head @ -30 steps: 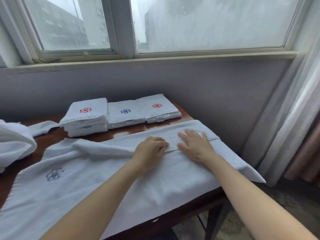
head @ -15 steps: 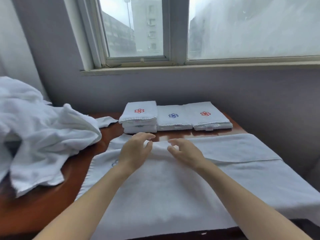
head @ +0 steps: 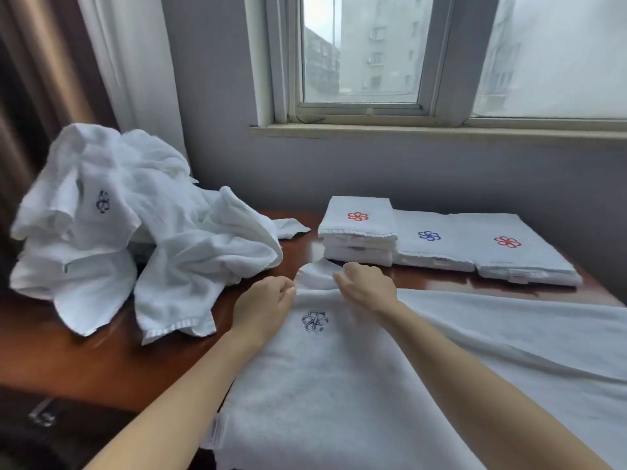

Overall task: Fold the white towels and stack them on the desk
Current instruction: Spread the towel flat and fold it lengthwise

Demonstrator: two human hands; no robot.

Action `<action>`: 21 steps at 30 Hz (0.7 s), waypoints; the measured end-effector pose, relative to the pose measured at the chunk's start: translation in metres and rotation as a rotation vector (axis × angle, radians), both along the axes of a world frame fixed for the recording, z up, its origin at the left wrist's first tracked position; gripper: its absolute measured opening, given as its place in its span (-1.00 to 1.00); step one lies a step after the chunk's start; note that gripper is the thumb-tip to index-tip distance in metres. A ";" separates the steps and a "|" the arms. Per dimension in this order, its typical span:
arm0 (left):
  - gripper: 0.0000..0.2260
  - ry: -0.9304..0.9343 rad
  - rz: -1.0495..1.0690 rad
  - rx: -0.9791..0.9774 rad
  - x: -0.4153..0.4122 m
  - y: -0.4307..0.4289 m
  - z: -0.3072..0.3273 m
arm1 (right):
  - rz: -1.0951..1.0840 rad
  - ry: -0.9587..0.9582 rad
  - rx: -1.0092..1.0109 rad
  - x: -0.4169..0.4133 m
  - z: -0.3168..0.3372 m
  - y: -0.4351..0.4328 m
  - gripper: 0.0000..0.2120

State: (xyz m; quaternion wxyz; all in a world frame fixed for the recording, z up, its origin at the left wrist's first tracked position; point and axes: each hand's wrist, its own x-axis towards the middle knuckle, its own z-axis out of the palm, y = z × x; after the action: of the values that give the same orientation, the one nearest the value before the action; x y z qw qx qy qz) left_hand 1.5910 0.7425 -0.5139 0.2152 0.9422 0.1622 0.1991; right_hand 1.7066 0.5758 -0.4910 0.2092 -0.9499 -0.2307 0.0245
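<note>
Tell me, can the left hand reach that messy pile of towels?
Probably yes. The crumpled towel pile lies just left of the left hand, with only bare desk between them. But that hand seems to grip the edge of the spread towel, so it would have to let go first.

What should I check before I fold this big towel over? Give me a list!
1. Both hands hold the towel by its far edge: the left hand and the right hand pinch it. Ok.
2. The towel lies smooth: a crease runs across its right part. Not ok.
3. The pile of unfolded towels lies off to the left, not on it. Ok.
4. The folded stacks sit neatly at the back of the desk. Ok.
5. The towel's right end is squared up: it runs out of frame. Cannot tell.
</note>
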 end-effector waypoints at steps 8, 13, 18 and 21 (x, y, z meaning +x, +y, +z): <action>-0.48 0.184 -0.009 -0.109 0.015 0.013 0.002 | 0.016 0.129 0.087 0.016 0.010 0.027 -0.59; -0.29 0.255 -0.071 -0.220 0.023 0.021 0.008 | 0.062 0.292 0.171 0.021 0.022 0.033 -0.63; -0.42 0.264 -0.193 -0.311 0.030 0.027 0.018 | 0.088 0.345 0.403 0.023 0.041 0.027 -0.66; -0.45 0.292 -0.152 -0.325 0.032 0.028 0.021 | 0.113 0.318 0.541 0.021 0.052 0.024 -0.35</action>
State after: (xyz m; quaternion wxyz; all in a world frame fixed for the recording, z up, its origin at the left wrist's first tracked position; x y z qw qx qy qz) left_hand 1.6232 0.7702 -0.4928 0.3527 0.9235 0.1504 0.0150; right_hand 1.7277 0.5993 -0.4386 0.4859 -0.8298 -0.2458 0.1219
